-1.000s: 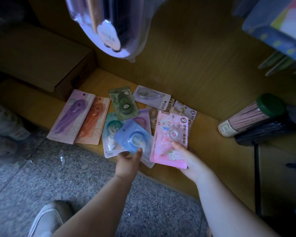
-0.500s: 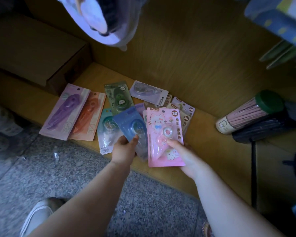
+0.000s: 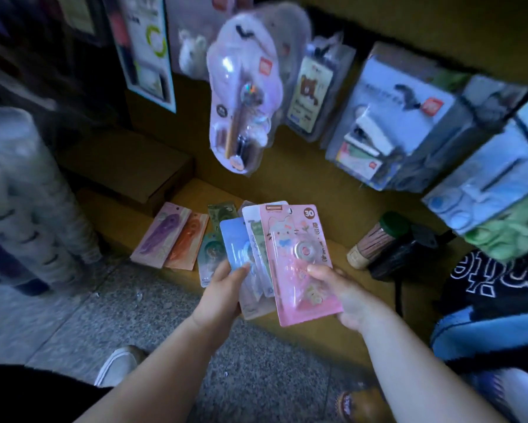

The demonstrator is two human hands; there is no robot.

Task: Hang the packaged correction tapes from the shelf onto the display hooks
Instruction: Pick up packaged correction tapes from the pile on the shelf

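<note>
Setting: a dim shop corner, a low wooden shelf against a wooden back panel, speckled stone floor below it.
Left hand: closed on the lower end of a blue pack, thumb laid across its face, other fingers behind; a few pale packs fan out just behind the blue one, and I cannot tell which hand carries them.
Right hand: clamped on the lower right edge of a pink pack, thumb on the front, palm under the back.
Why held so: both are gripped at the bottom, which leaves the top edges with the hang holes free; judged as a ready grip for sliding onto hooks.
Held packs: raised off the shelf, overlapping like a hand of cards, pink in front.
Still on the shelf: a purple pack and an orange pack side by side, a green pack and a teal pack partly hidden behind the held ones.
Why they lie flat: probably spread out for picking.
Hanging goods: a clear pen pack dangles above the shelf, boxed goods to its right; the hooks themselves are too blurred to make out.
Beside: a green-capped tube of sticks lying on the shelf, well apart from the packs.
Progress: packs gathered, none yet hung.
</note>
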